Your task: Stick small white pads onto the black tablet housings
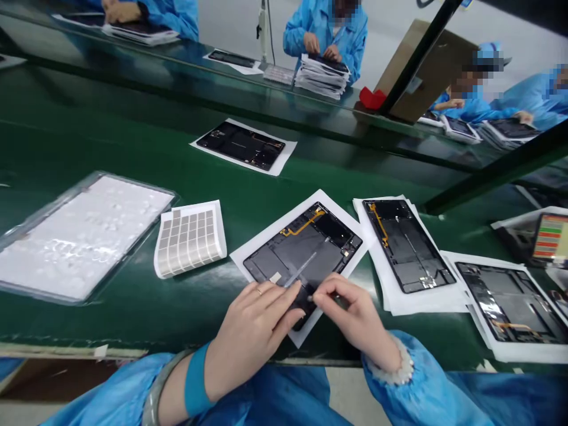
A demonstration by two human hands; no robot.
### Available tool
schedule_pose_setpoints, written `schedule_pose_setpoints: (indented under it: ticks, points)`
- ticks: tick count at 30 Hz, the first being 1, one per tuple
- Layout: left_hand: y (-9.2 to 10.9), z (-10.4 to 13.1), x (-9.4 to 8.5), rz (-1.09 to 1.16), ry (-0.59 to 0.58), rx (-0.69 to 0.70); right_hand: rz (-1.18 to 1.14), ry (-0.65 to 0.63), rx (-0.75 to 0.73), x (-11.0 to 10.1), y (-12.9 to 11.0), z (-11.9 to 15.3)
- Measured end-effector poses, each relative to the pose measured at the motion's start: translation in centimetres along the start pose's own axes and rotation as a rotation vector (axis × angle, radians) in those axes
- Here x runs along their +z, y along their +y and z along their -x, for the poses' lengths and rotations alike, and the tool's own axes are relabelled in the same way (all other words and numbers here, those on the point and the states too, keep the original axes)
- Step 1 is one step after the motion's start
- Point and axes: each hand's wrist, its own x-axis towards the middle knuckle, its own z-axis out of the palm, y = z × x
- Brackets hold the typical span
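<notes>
A black tablet housing (284, 254) with an orange flex cable (306, 223) lies slantwise on a white paper sheet (320, 196) in front of me. My left hand (257, 325) rests on its near end, fingers stretched out and nearly flat. Close to those fingertips, my right hand (355, 313) pinches thumb and forefinger together at the housing's near edge. Whatever is between them is too small to name. A pale rectangular sticker (276, 277) shows on the housing just beyond my left fingers. The part of the housing under my hands is hidden.
Left of the housing lies a sheet of grey square stickers (190, 234), beside a white sheet in a clear sleeve (84, 236). More tablet housings lie right (406, 245), far right (515, 302) and farther back (239, 144). Several co-workers in blue sit across the bench.
</notes>
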Motion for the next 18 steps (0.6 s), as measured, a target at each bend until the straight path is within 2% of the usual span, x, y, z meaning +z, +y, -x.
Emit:
schedule_pose_setpoints:
  ticks: [2, 5, 8, 12, 18]
  points:
    - [-0.1, 0.2, 0.3, -0.047, -0.046, 0.015, 0.103, 0.008, -0.026, -2.6, 0.8, -0.8]
    - [-0.5, 0.7, 0.5, -0.035, -0.118, 0.022, 0.378, 0.009, -0.084, -6.7, 2.7, -2.8]
    - [-1.0, 1.0, 0.8, -0.030, -0.169, 0.021, 0.590, -0.065, -0.069, -9.1, 4.5, -4.7]
    - [-1.2, 1.1, 1.0, -0.037, -0.206, 0.023, 0.685, -0.222, -0.004, -9.5, 5.5, -6.2]
    - [-1.2, 1.0, 1.0, -0.023, -0.216, 0.012, 0.844, -0.336, -0.008, -9.1, 4.9, -7.3]
